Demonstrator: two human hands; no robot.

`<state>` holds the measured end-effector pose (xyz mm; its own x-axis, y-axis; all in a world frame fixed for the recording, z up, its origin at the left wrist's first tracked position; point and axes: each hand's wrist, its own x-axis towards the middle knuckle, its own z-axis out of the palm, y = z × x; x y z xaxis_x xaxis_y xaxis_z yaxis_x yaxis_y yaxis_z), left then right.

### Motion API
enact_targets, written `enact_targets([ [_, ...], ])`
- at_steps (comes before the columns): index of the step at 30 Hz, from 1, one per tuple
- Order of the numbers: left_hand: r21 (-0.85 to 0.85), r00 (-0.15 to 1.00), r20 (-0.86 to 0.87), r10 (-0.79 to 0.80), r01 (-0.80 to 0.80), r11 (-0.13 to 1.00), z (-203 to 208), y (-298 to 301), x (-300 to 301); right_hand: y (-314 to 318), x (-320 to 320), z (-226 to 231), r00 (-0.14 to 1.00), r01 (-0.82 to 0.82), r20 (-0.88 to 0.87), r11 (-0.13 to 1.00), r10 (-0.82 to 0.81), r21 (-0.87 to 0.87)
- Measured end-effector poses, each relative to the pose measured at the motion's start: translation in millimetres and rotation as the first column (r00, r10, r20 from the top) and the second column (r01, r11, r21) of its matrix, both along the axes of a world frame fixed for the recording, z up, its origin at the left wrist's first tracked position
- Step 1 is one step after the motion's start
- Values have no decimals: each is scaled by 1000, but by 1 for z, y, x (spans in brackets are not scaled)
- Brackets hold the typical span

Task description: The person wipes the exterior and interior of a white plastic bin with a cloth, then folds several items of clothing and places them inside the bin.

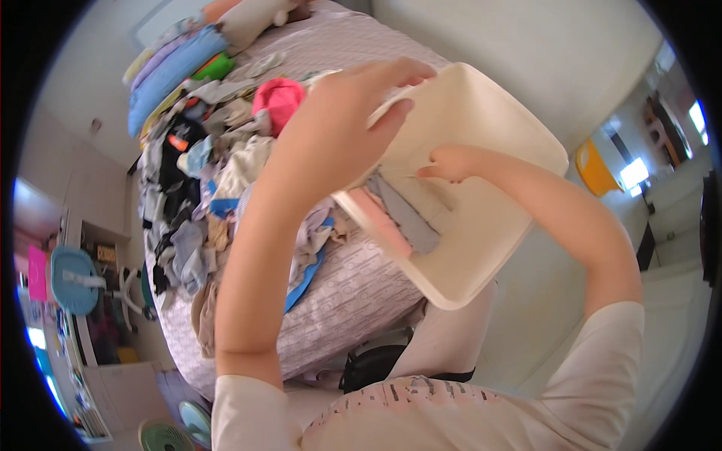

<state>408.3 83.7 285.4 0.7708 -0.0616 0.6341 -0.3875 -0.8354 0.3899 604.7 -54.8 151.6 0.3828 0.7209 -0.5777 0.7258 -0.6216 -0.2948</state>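
A cream plastic bin [519,124] is tilted in front of me, its opening facing up toward me. Folded pink cloth [378,218] and folded grey cloth [406,214] stand side by side against its lower left wall. My left hand [361,113] is over the bin's upper left rim, thumb and fingers spread apart with nothing seen between them. Inside the bin is my right hand [451,164], its thumb and forefinger apart and its other fingers partly curled. It hovers near the folded grey cloth and no object shows in it.
Loose clothes [188,173] lie heaped on the bed [361,274] to the left, with a pink garment [278,104] among them. Folded bedding [177,75] is stacked behind. A yellow basin [596,169] is at the right, and fans [165,436] stand at lower left.
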Motion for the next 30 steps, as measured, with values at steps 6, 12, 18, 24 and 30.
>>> enact_targets([
  [6, -229, 745, 268, 611, -567, 791, -95, 20, -199, -38, -81, 103, 984, 162, -175, 599, -36, 784],
  [12, -78, 628, -196, 753, -776, 626, -230, 2, -287, -57, -289, 112, 960, 86, -200, 474, 196, 876],
  [18, 131, 633, -302, 713, -713, 688, -260, 2, -293, 105, -282, -53, 894, -315, 420, 447, -156, 837],
  [24, -363, 712, -337, 616, -702, 613, -235, 0, -291, 109, -291, -10, 981, 153, -182, 303, 68, 941],
  [30, -989, 956, 97, 278, 62, 135, -197, 3, -282, 58, -367, 29, 906, 150, -267, 341, 328, 928],
])
